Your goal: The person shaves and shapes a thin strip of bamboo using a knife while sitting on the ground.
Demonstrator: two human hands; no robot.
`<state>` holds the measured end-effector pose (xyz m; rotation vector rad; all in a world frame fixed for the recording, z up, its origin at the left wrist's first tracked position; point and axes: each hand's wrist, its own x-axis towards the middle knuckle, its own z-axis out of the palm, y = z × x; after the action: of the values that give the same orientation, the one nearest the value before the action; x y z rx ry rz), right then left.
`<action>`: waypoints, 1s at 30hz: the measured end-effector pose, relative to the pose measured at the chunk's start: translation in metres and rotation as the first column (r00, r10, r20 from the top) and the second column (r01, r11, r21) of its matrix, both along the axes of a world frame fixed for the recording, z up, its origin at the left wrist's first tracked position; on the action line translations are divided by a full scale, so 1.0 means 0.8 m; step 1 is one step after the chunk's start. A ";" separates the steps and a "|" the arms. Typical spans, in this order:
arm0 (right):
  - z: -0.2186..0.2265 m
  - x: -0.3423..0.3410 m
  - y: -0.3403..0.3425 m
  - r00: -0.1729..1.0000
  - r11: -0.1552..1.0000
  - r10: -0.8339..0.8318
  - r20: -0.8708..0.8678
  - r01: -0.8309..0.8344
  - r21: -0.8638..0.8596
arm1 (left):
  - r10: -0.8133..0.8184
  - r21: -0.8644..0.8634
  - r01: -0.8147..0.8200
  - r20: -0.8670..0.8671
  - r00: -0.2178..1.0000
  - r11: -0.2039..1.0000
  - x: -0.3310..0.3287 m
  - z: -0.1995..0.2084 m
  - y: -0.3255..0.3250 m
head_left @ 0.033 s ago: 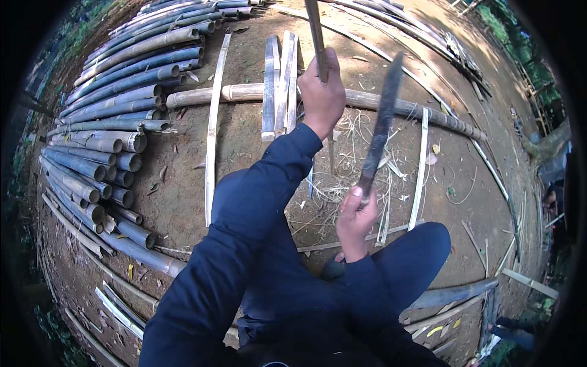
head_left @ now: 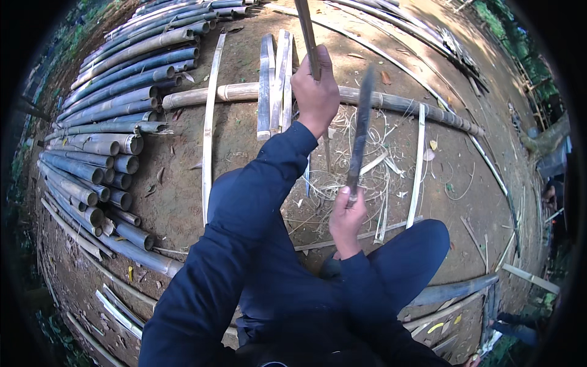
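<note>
My left hand (head_left: 316,95) is closed round a bamboo strip (head_left: 307,29) held upright; its lower end shows below the wrist. In my right hand (head_left: 347,219) is a machete (head_left: 361,125), gripped low with its long dark blade pointing up, to the right of the strip and apart from it. Pale curly bamboo shavings (head_left: 342,183) lie on the ground beneath the blade. Just left of my left hand, several split bamboo pieces (head_left: 281,79) rest across a bamboo pole (head_left: 409,107) lying crosswise. The machete's handle is mostly hidden by my fingers.
A large stack of bamboo poles (head_left: 113,147) fills the left side. Long pale slats cross the pole at left (head_left: 211,131) and right (head_left: 417,165). More long bamboo (head_left: 403,33) lies far right. Dark clothing of what seems another person (head_left: 518,327) shows at lower right.
My right hand and the machete have moved left, closer to the bamboo strip, and the blade stands more upright. My left hand keeps its grip with a slight shift left.
</note>
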<state>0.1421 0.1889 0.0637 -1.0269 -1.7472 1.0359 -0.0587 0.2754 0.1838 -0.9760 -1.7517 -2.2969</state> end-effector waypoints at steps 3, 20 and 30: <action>-0.024 0.003 0.002 0.953 0.999 -0.022 0.302 0.030 -0.021 | 0.070 0.024 -0.070 -0.002 0.998 0.997 0.005 -0.013 0.014; -0.007 0.004 0.016 0.939 0.975 0.097 0.330 -0.024 -0.221 | 0.064 0.037 -0.060 -0.116 0.991 0.998 0.023 -0.020 0.014; -0.019 0.001 0.014 0.958 0.981 0.017 0.285 0.039 -0.191 | -0.227 0.246 0.273 -0.200 0.953 0.930 -0.051 0.106 -0.041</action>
<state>0.1432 0.1998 0.0484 -1.3649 -1.8933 1.1115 -0.0997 0.2429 0.2684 -1.3582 -1.2681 -2.4302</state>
